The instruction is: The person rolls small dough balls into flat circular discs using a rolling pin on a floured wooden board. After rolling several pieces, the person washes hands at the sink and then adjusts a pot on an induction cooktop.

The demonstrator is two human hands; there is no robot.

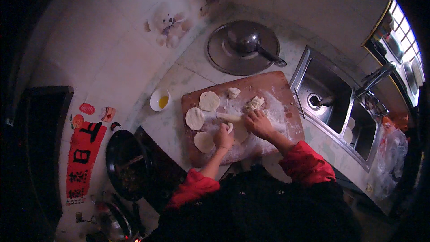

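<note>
My left hand (223, 137) pinches a pale curled edge of dough (230, 127) between thumb and fingers. My right hand (258, 123) lies over the right end of a wooden rolling pin (229, 117), its fingertips close to a rough dough lump (256, 102). Between my hands a flat dough round (240, 133) rests on the floured wooden board (282, 84). Three more dough rounds lie at the board's left: an upper one (209, 101), a middle one (195, 118) and a lower one (204, 142). A small dough piece (233, 93) sits near the far edge.
Left of the board stands a white bowl of yellow liquid (163, 102). Behind it is a large metal lid or pan with a handled pot (243, 38) on top. A double steel sink (331, 84) is at right, with a plastic bag (391, 161) beyond. A black wok (127, 164) sits at left.
</note>
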